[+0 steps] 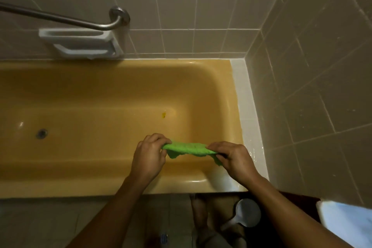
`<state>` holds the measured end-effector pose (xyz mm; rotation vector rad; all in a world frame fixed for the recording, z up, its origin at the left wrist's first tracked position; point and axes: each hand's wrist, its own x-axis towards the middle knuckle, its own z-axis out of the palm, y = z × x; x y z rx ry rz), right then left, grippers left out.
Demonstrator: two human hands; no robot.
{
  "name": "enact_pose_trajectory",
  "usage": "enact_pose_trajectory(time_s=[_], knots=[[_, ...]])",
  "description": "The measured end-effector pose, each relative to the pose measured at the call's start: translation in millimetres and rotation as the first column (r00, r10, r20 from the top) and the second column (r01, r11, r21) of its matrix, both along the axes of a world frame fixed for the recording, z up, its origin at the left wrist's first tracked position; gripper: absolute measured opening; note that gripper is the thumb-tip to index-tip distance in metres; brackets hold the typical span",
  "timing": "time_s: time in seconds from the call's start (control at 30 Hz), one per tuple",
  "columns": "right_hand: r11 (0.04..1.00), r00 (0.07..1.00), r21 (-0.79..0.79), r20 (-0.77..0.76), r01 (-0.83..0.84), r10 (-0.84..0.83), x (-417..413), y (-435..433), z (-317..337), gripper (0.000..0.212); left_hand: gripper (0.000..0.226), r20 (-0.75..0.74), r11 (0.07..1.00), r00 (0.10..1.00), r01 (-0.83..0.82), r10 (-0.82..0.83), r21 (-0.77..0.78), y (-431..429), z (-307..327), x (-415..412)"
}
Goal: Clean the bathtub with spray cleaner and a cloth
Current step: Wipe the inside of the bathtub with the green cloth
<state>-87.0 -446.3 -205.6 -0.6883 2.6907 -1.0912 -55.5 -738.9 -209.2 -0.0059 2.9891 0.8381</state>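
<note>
Left hand [148,155] and right hand [234,157]: apart, each with fingers curled and pinching one end of the green cloth [189,148]. Cloth: stretched between the two hands, lower edge sagging, held above the right end of the yellow bathtub [80,189], close to its near rim. Dark spot [163,115]: on the bathtub floor, beyond the cloth. Drain [41,133]: bathtub floor, toward its left end. White soap dish [80,43] and metal grab bar [60,16]: on the tiled wall behind the bathtub. White scoop [246,214]: on the floor in front of the bathtub's right end.

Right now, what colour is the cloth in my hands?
Bright green cloth, seen in the head view.
</note>
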Motion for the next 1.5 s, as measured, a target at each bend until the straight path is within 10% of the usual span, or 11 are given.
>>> enact_pose_trajectory(time_s=[0.63,0.9,1.0,1.13,1.33,1.5], knots=[[0.983,0.990,0.117,-0.019,-0.139,0.142,-18.8,-4.1,-146.6,0.042,0.031,0.084,0.996,0.996,-0.034,0.041,-0.080,-1.8,-149.9,-0.1],[0.786,0.757,0.326,0.601,-0.525,0.257,-46.3,-24.2,-171.4,0.020,0.033,0.611,0.959,0.764,0.281,-0.209,-0.023,-3.8,-198.1,-4.4],[0.744,0.753,0.356,0.590,-0.565,0.289,-60.7,-39.7,-180.6,0.020,0.034,0.650,0.962,0.718,0.260,-0.249,0.081,-9.6,-206.0,-10.5],[0.616,0.654,0.322,0.613,-0.719,0.444,-54.8,-68.0,-205.9,0.040,0.026,0.509,0.974,0.833,0.223,-0.215,0.048,-14.5,-214.1,-6.5],[0.775,0.473,0.087,0.832,-0.625,0.289,-46.4,-63.5,-221.8,0.072,0.026,0.244,0.989,0.968,0.032,-0.067,0.147,-9.0,-220.5,2.6],[0.721,0.508,0.133,0.794,-0.680,0.332,-35.0,-60.2,-219.8,0.066,0.025,0.289,0.995,0.954,0.065,-0.086,0.082,-19.3,-217.2,0.5]])
